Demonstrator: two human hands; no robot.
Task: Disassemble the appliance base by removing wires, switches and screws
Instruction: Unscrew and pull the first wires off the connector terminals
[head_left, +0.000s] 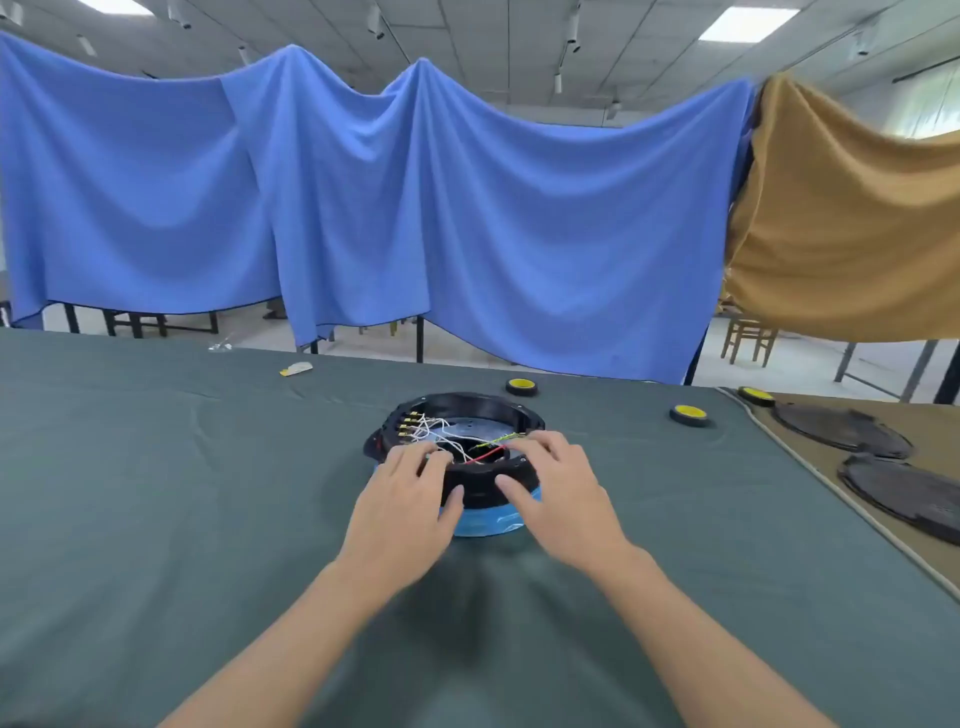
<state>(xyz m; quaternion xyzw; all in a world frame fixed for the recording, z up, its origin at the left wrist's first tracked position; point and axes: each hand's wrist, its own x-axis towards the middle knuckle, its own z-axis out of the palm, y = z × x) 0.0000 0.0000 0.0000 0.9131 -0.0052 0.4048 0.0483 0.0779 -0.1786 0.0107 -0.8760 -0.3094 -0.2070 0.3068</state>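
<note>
The base (467, 402) sits open side up on a blue ring (488, 522), mid-table and just in front of me. Its wires (441, 434), white, red and green-yellow, are still in place and run to the brass terminals (410, 422) on the left wall, so I judge the job barely begun. I cannot make out screws or switches. My left hand (410, 499) and right hand (561, 493) each clasp the near rim, fingers bent over the top and thumb on the outer wall. The table (156, 493) gives wide room to my left and toward me. Yellow rolls (689, 414) and black discs (841, 423) crowd the right.
</note>
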